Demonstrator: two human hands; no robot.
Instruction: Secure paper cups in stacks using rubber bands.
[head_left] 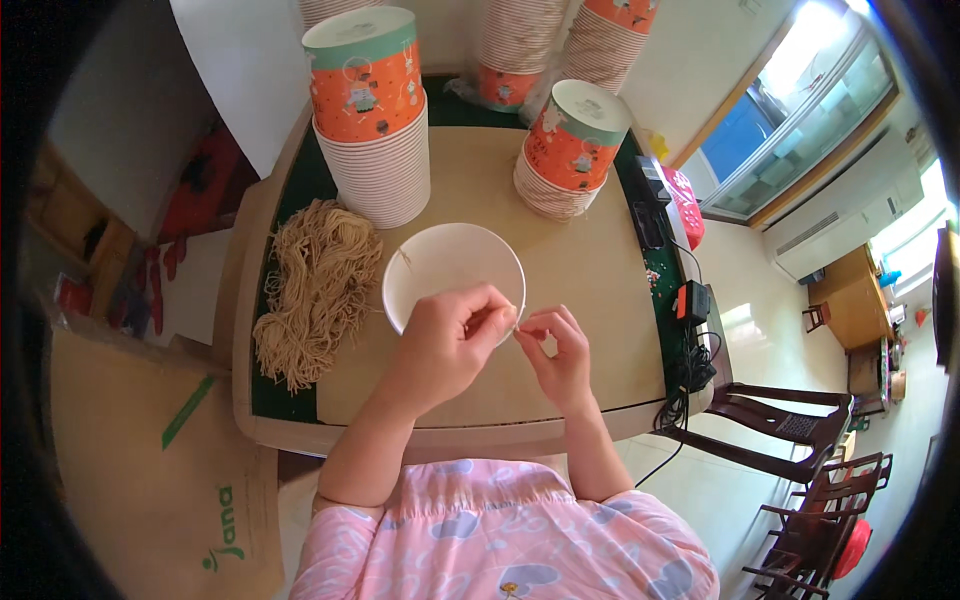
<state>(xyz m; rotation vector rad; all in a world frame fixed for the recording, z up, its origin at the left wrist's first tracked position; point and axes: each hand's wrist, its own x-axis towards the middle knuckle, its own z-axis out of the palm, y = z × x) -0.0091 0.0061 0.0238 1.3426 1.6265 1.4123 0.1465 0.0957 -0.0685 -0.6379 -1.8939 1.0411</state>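
Observation:
A white paper tub (455,262) stands with its mouth toward me in the middle of the table, a short piece of beige string (405,259) showing at its inner left side. In front of its near right rim, my left hand (447,342) is closed in a pinch, thumb against the curled fingers. My right hand (562,362) pinches close beside it, the fingertips of both hands almost meeting. Between them a thin pale strand, seemingly string, is barely visible. A loose heap of beige string (318,290) lies left of the tub.
Tall stacks of orange-and-green paper tubs stand at the back left (372,130) and back right (575,150), with more behind. A power strip (648,215) and black cables (690,370) run along the right table edge. A cardboard sheet (150,460) is at lower left; wooden chairs (790,425) stand right.

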